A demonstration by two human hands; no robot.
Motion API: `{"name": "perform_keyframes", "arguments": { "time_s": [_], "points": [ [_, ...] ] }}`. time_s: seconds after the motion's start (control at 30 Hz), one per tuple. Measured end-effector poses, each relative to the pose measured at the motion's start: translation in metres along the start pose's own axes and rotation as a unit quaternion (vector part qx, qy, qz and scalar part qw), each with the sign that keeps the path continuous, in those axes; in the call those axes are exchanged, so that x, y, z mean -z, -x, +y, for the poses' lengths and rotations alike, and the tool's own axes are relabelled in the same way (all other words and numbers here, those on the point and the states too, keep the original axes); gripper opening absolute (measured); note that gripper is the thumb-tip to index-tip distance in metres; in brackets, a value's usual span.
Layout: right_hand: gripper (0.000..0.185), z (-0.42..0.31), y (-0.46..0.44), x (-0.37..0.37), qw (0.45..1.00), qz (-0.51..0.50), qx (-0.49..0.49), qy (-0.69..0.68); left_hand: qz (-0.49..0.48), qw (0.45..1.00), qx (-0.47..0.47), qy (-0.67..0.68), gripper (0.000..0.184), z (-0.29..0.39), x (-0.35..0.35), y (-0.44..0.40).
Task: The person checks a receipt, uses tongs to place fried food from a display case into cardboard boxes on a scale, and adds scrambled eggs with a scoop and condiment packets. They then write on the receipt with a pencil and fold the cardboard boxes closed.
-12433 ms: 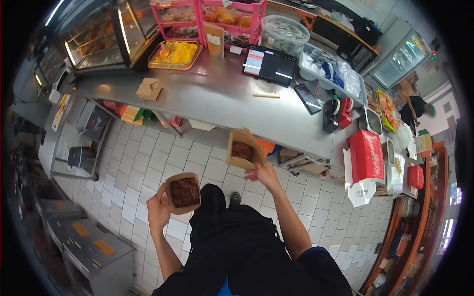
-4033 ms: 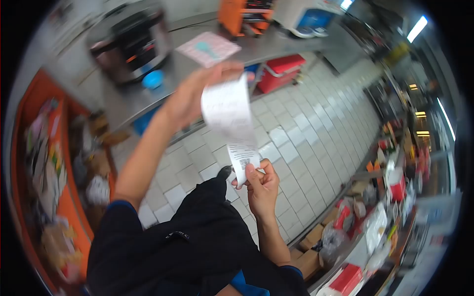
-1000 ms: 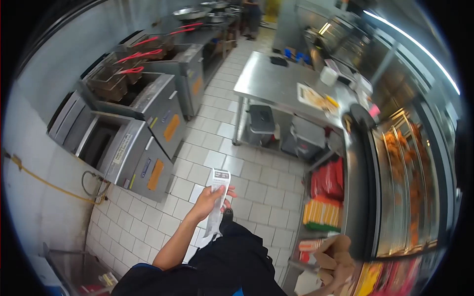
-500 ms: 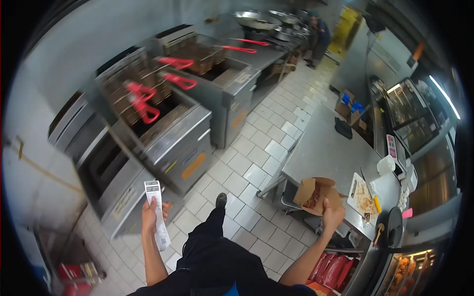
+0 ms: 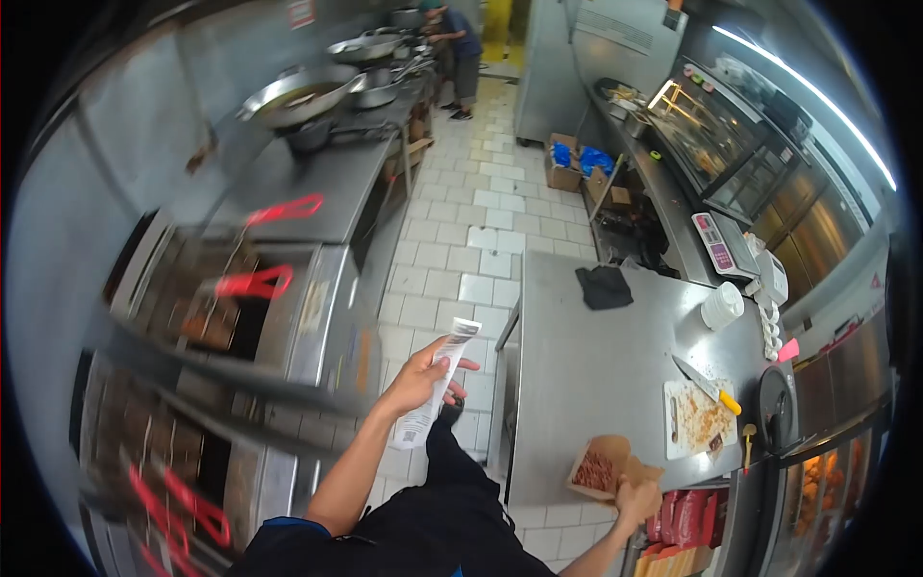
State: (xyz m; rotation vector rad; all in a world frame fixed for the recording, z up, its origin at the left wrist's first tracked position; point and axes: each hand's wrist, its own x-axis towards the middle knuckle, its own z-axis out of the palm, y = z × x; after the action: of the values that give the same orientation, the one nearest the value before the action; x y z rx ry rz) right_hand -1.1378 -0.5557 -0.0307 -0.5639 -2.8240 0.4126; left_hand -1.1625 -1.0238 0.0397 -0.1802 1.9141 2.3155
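My left hand is closed round a long white printed receipt, its thumb pressed on the paper and some fingers stretched past it. My right hand grips the lid flap of an open brown cardboard takeaway box. Reddish-brown chopped food lies inside the box. The box is over the near edge of the steel table; whether it touches the table I cannot tell. To its right is a white cutting board with crumbs and a yellow-handled knife.
Fryers with red-handled baskets line the left. Woks stand beyond them, near another person. A black cloth, white cups and a scale are on the right. A tiled aisle runs between.
My view has swung, bringing the table nearer the middle and the fryers further left. My left hand has moved right with the receipt. The box is still in my right hand.
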Motion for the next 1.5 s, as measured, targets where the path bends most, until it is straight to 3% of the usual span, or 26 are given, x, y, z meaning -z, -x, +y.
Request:
{"name": "perform_keyframes", "arguments": {
  "time_s": [0.1, 0.17, 0.23, 0.27, 0.4, 0.53, 0.77, 0.83, 0.93, 1.07, 1.17, 1.27, 1.33, 1.4, 1.5],
  "points": [
    [0.036, -0.068, -0.023, 0.001, 0.993, 0.022, -0.112, 0.027, -0.049, 0.998, -0.024, -0.011, 0.046, 0.027, 0.025, -0.108],
    [0.032, -0.066, -0.050, -0.046, 0.994, 0.055, -0.096, -0.011, -0.029, 0.999, -0.016, -0.002, 0.047, 0.038, 0.047, -0.173],
    [0.030, -0.126, -0.089, -0.028, 0.991, -0.027, -0.121, -0.050, -0.007, 1.000, -0.008, -0.007, 0.044, 0.055, 0.075, -0.235],
    [0.029, -0.159, -0.107, -0.021, 0.985, -0.008, -0.127, -0.112, 0.005, 1.000, -0.022, -0.015, 0.042, 0.065, 0.094, -0.267],
    [0.024, -0.267, -0.192, -0.023, 0.974, 0.021, -0.076, -0.211, 0.069, 0.990, -0.079, 0.091, 0.039, 0.107, 0.179, -0.398],
    [0.023, -0.361, -0.277, -0.041, 0.969, 0.024, -0.026, -0.246, 0.127, 0.985, -0.095, 0.072, 0.045, 0.131, 0.254, -0.497],
    [0.024, -0.435, -0.398, -0.128, 0.957, 0.009, -0.162, -0.242, 0.113, 0.992, 0.060, -0.012, 0.044, 0.068, 0.364, -0.690],
    [0.026, -0.444, -0.415, -0.153, 0.973, 0.014, -0.192, -0.129, 0.078, 0.992, 0.103, -0.012, 0.043, 0.062, 0.342, -0.739],
    [0.032, -0.461, -0.443, -0.168, 0.958, 0.061, -0.264, -0.097, -0.027, 0.981, 0.184, -0.055, 0.040, 0.081, 0.270, -0.836],
    [0.025, -0.465, -0.473, -0.171, 0.924, 0.088, -0.351, -0.122, -0.227, 0.948, 0.176, -0.139, 0.039, 0.093, 0.150, -0.955],
    [0.032, -0.455, -0.516, -0.162, 0.902, 0.123, -0.405, -0.087, -0.321, 0.904, 0.168, -0.226, 0.038, 0.099, 0.060, -1.015],
    [0.032, -0.423, -0.576, -0.158, 0.906, 0.178, -0.382, 0.027, -0.374, 0.880, 0.151, -0.251, 0.038, 0.094, -0.004, -1.061],
    [0.029, -0.391, -0.634, -0.148, 0.895, 0.186, -0.405, 0.009, -0.384, 0.878, 0.146, -0.246, 0.038, 0.080, -0.032, -1.093],
    [0.028, -0.338, -0.685, -0.148, 0.922, 0.229, -0.310, 0.020, -0.358, 0.884, 0.194, -0.229, 0.037, 0.066, -0.044, -1.111],
    [0.033, -0.251, -0.790, -0.131, 0.920, 0.222, -0.298, 0.121, -0.322, 0.900, 0.202, -0.215, 0.037, 0.059, -0.067, -1.135]
  ]
}}
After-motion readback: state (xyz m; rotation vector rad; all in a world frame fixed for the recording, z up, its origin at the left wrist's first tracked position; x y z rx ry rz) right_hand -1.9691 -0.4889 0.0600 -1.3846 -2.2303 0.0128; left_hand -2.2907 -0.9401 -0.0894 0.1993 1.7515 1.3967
